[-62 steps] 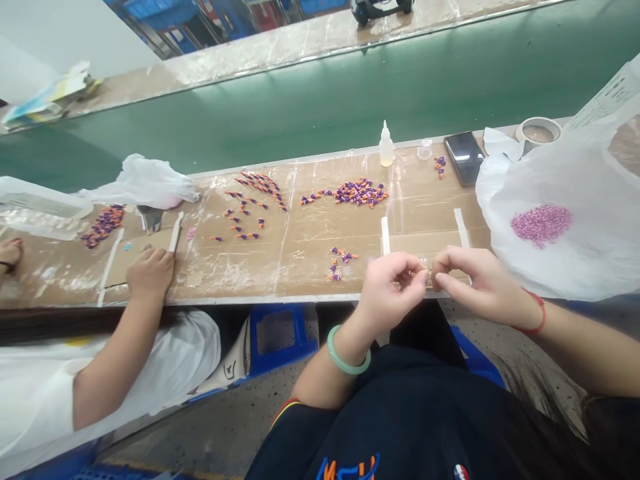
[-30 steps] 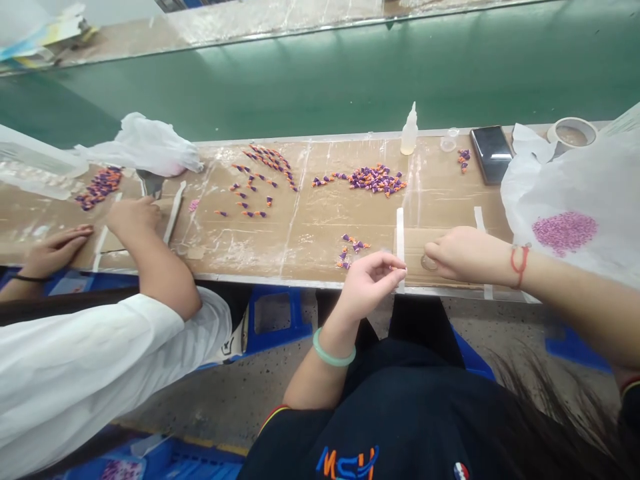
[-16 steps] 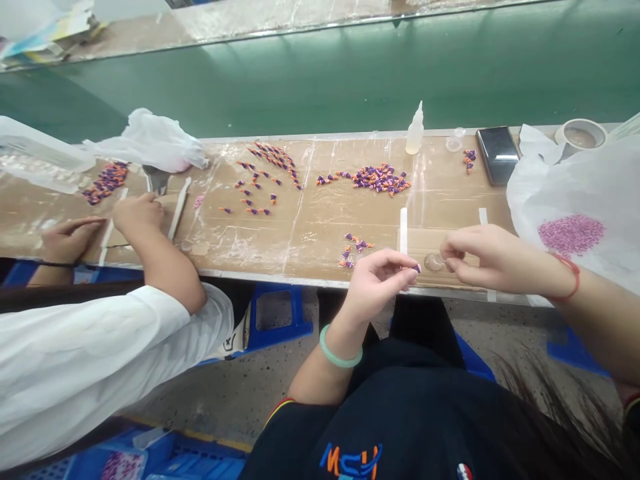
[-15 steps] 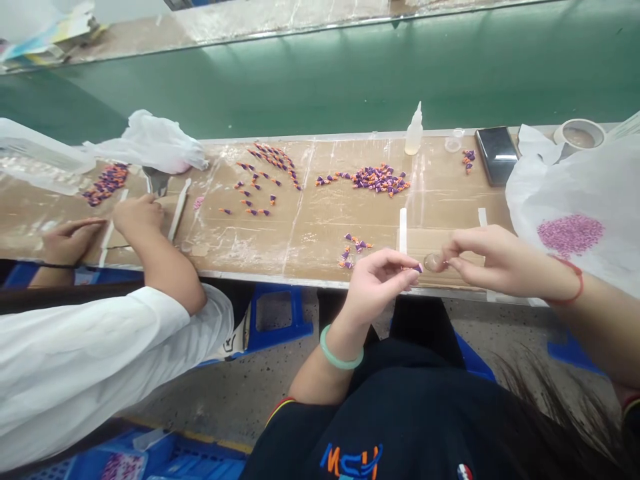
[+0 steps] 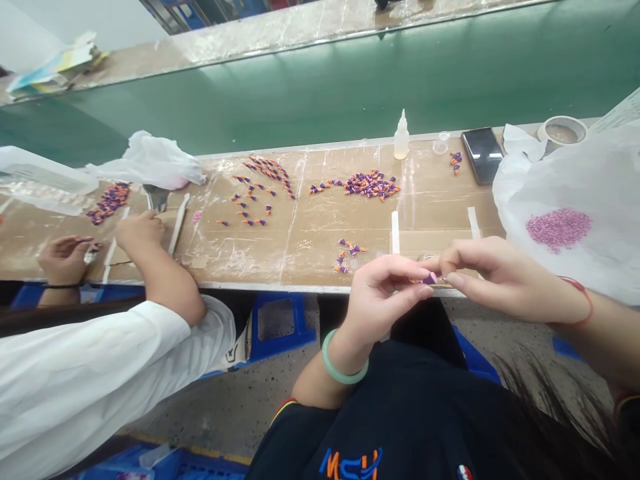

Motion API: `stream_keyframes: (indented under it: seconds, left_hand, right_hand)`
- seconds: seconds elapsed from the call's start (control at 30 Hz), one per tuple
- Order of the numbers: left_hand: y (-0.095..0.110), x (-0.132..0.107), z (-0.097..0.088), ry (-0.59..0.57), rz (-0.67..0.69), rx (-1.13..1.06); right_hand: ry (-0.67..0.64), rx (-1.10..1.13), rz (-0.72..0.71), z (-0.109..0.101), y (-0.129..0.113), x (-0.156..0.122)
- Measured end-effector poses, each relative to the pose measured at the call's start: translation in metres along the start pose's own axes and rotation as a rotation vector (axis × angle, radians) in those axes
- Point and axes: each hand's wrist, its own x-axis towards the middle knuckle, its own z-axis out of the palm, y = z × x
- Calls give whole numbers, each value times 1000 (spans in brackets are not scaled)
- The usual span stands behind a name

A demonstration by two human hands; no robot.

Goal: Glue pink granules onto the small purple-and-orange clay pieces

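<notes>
My left hand [image 5: 385, 293] and my right hand [image 5: 487, 277] meet fingertip to fingertip at the near edge of the cardboard-covered bench [image 5: 310, 233]. Both pinch a tiny purple and orange piece [image 5: 429, 278] between them. A few similar pieces [image 5: 345, 257] lie just left of my left hand. A larger heap of purple and orange pieces [image 5: 367, 185] sits further back, and a scattered group [image 5: 257, 190] lies to its left. A white strip [image 5: 395, 232] lies on the bench above my hands.
A glue bottle [image 5: 401, 136], a small clear cup [image 5: 441, 143] and a phone [image 5: 479, 155] stand at the back. A white bag holding pink beads [image 5: 557, 228] fills the right. A co-worker's hand [image 5: 140, 230] and white sleeve [image 5: 90, 387] are at left.
My right hand left the small clear disc on the bench and came back to my left hand. Both now pinch the purple piece together, slightly nearer the bench edge.
</notes>
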Motion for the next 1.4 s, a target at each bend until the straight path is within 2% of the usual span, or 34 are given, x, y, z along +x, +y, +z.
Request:
stream_keyframes:
  seconds: [0.17,0.3,0.57,0.83,1.2,1.4]
  left_hand:
    - [-3,0,-1,-14,76,3]
    - [-2,0,-1,-6,80,30]
    - [-4,-1,-1,13,110,118]
    - [-5,-2,1,32,146,141]
    - [-11,-1,3,65,186,131]
    - [-12,0,4,70,223,180]
  right_hand:
    - [15,-12,-50,2,1,0]
    - [20,-12,-74,4,2,0]
    - [-34,-19,-12,2,1,0]
    - [-30,-93,2,3,-4,1]
    - [29,-140,15,8,-6,-1]
    - [91,-169,-36,10,-6,-3]
